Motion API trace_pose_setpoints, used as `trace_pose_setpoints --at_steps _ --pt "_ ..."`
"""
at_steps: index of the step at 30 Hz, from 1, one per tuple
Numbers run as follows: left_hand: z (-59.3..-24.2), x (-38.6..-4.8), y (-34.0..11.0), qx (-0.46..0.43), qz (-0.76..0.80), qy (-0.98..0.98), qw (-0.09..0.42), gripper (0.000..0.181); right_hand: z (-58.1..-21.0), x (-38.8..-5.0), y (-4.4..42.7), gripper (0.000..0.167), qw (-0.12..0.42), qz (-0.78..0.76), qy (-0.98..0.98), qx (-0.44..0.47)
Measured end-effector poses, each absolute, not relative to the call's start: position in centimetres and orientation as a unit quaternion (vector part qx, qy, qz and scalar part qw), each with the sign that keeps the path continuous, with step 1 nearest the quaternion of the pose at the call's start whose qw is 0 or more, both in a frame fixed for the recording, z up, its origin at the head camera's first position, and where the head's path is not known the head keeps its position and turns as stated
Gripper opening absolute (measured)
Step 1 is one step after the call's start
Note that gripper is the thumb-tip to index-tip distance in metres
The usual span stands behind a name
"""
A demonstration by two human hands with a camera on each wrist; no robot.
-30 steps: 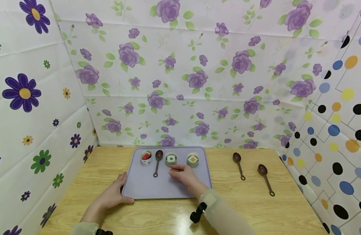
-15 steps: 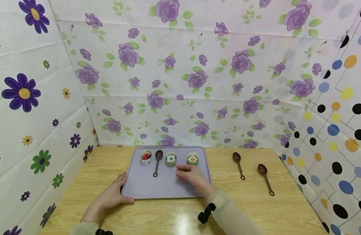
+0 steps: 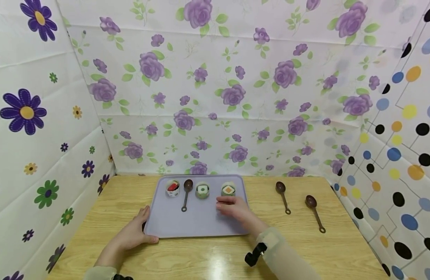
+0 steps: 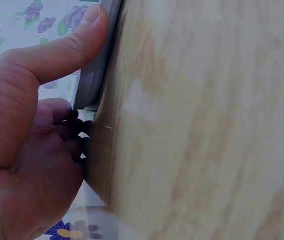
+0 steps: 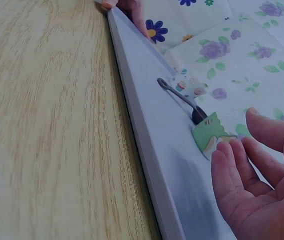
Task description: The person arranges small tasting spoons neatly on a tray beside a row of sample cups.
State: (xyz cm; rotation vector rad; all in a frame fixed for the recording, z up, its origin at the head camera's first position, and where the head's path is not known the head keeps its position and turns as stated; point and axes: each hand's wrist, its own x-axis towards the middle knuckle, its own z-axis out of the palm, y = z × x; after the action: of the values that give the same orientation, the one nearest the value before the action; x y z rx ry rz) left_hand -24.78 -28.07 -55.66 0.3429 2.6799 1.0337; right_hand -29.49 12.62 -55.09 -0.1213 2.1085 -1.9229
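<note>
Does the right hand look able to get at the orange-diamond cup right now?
Probably yes: the right hand looks empty, close on the near side of the orange-diamond cup, with nothing visible between them.

Both sleeves look pale cream to me. Beside the greenish right cuff juts a knobbly black clip with a shiny bit; left of that cuff, another black piece adjoins the left sleeve.

I face a rose-printed sheet, a flowered wall left and a dotted wall right. Glare marks the wood-grain table.
</note>
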Motion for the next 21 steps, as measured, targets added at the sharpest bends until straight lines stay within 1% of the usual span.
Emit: trace_pose_setpoints --at_steps 21 --pt "-55.9 -24.9 -28.2 0.112 0.357 0.919 0.128 0.136 -55.1 -29.0 16.8 0.053 0.151 -0.697 0.7 -0.037"
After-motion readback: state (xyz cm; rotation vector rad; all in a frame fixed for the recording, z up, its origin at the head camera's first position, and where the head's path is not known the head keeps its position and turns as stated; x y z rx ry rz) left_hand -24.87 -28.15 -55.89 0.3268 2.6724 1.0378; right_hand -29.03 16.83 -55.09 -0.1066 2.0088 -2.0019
